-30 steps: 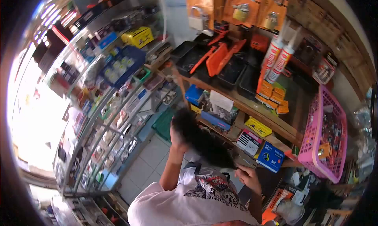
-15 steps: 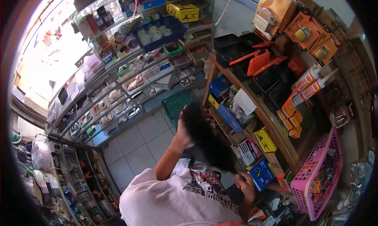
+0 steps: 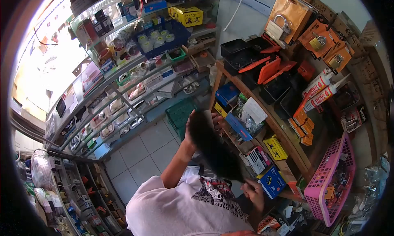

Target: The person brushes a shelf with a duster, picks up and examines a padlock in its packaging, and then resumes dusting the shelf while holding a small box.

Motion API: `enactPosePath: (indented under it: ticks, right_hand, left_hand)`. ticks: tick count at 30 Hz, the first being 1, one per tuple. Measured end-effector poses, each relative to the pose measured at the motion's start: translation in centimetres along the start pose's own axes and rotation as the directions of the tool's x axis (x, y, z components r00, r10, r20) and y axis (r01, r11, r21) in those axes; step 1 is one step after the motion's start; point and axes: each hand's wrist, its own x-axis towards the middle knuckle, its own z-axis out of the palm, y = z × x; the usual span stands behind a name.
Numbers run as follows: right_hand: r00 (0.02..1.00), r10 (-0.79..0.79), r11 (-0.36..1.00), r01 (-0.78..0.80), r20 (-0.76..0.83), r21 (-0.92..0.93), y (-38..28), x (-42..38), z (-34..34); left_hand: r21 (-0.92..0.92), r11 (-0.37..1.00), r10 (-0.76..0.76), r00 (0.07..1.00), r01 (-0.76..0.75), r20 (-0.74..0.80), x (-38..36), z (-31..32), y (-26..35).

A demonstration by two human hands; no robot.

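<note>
Both hands hold one long black duster (image 3: 215, 147), slung slantwise in front of the pale shirt (image 3: 180, 207). Left hand (image 3: 188, 139) cups its upper end, thumb along one side and fingertips showing past the other; right hand (image 3: 252, 191) curls about its narrow lower end, fingers bent. Just beyond that right hand, a blue 3M box (image 3: 271, 181) sits on the lower shelf under the front edge of the wooden counter (image 3: 289, 145), with a yellow box (image 3: 275, 147) farther along. On top, black trays (image 3: 234, 47) fill the counter's far left corner, while two sealant tubes (image 3: 321, 97) stand toward its back edge, behind small orange boxes (image 3: 301, 127). A pink basket (image 3: 318, 199) is by its right-hand end.
</note>
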Motion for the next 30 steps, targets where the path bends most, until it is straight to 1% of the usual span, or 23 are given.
enactPosePath:
  ticks: [1, 2, 3, 5, 6, 9, 10, 11, 13, 14, 15, 16, 17, 18, 19, 20, 21, 24, 27, 28, 30]
  right_hand:
    - [0.999, 0.016, 0.999, -0.016, 0.03, 0.029, 0.3, 0.1, -0.1]
    - [0.998, 0.031, 0.998, -0.035, 0.062, 0.058, 1.0, 0.2, -0.3]
    - [0.995, 0.044, 0.995, -0.052, 0.093, 0.085, 0.9, 0.4, -0.2]
    - [0.997, 0.033, 0.999, -0.03, 0.067, -0.034, 0.4, 0.4, 0.0]
    - [0.999, 0.027, 0.996, -0.024, 0.041, -0.088, 0.1, 0.2, 0.2]
    - [0.998, -0.054, 0.993, 0.058, -0.036, 0.101, 1.3, 0.2, 0.4]
    - [0.996, 0.051, 0.996, -0.056, 0.069, 0.07, 1.5, -0.1, -0.4]
    - [0.991, 0.057, 0.998, -0.061, 0.124, 0.026, 1.5, -0.4, -0.9]
    - [0.972, 0.074, 0.996, -0.063, 0.224, -0.055, 1.3, -1.3, -1.4]
    - [0.971, 0.058, 0.998, -0.054, 0.233, -0.024, 1.3, -1.9, -1.6]
    - [0.984, -0.001, 1.0, -0.001, 0.18, 0.012, 1.1, -2.5, -1.7]
    - [0.991, -0.056, 0.998, 0.05, 0.123, 0.046, 1.0, -3.3, -1.8]
    - [0.992, -0.107, 0.992, 0.102, 0.062, 0.076, 1.1, -4.1, -1.8]
    - [0.994, -0.103, 0.985, 0.106, -0.026, 0.134, 2.2, -4.7, -2.1]
    - [0.985, -0.141, 0.963, 0.159, -0.098, 0.216, 2.9, -5.5, -2.6]
    - [0.969, -0.176, 0.932, 0.22, -0.171, 0.288, 3.4, -6.2, -3.2]
    - [0.947, -0.208, 0.892, 0.286, -0.244, 0.351, 3.8, -6.9, -3.5]
    - [0.845, -0.255, 0.822, 0.445, -0.47, 0.355, 3.6, -9.1, -4.1]
    - [0.748, -0.239, 0.741, 0.553, -0.619, 0.381, 3.3, -10.4, -4.7]
    - [0.673, -0.236, 0.722, 0.604, -0.701, 0.338, 3.2, -10.2, -4.6]
    - [0.633, -0.172, 0.776, 0.559, -0.755, 0.292, 1.9, -10.5, -5.1]
  left_hand:
    - [-0.045, 0.999, 0.006, 0.989, -0.013, -0.145, -0.3, 1.4, 0.1]
    - [-0.161, 0.985, -0.049, 0.991, 0.068, 0.121, -0.1, -0.7, 0.9]
    - [-0.092, 0.994, -0.044, 0.992, 0.055, 0.118, 0.0, -0.7, 1.1]
    - [0.044, 0.998, -0.045, 0.992, 0.04, 0.116, 0.3, -0.6, 1.0]
    - [0.06, 0.998, -0.011, 0.996, 0.006, 0.087, -0.2, -0.4, 1.0]
    - [0.04, 0.998, 0.045, 0.988, -0.039, -0.148, -1.0, 3.3, 0.3]
    - [0.01, 1.0, 0.006, 0.987, -0.004, -0.158, -1.1, 4.1, -0.1]
    - [0.074, 0.997, 0.022, 0.999, -0.019, -0.039, -1.0, 3.1, -0.6]
    - [-0.015, 0.999, -0.047, 0.997, 0.048, 0.062, -0.7, -0.9, -0.1]
    - [0.0, 0.997, -0.073, 0.977, 0.074, 0.199, -0.2, -2.2, -0.3]
    - [0.116, 0.993, 0.032, 0.999, -0.037, 0.043, -0.6, -2.2, -1.0]
    - [0.251, 0.959, 0.156, 0.983, -0.127, -0.095, -1.3, -1.7, -1.9]
    - [0.399, 0.896, 0.292, 0.934, -0.193, -0.204, -1.7, -1.0, -2.6]
    - [0.409, 0.901, 0.311, 0.871, -0.143, -0.381, -1.5, 4.8, -4.4]
    - [0.232, 0.973, 0.062, 0.955, 0.007, -0.291, -1.6, 2.5, -3.4]
    - [0.226, 0.973, 0.022, 0.97, 0.035, -0.243, -1.2, 0.3, -3.7]
    - [0.22, 0.974, -0.017, 0.981, 0.06, -0.194, -0.9, 0.8, -4.4]
    - [0.124, 0.987, -0.102, 0.995, 0.104, -0.021, 0.4, -2.2, -5.2]
    - [0.059, 0.993, -0.093, 0.989, 0.101, -0.113, 1.2, -2.1, -6.7]
    - [0.091, 0.99, -0.09, 0.984, 0.105, -0.15, 1.4, -1.6, -7.3]
    - [0.156, 0.982, -0.07, 0.972, 0.107, -0.223, 1.4, -0.7, -8.6]
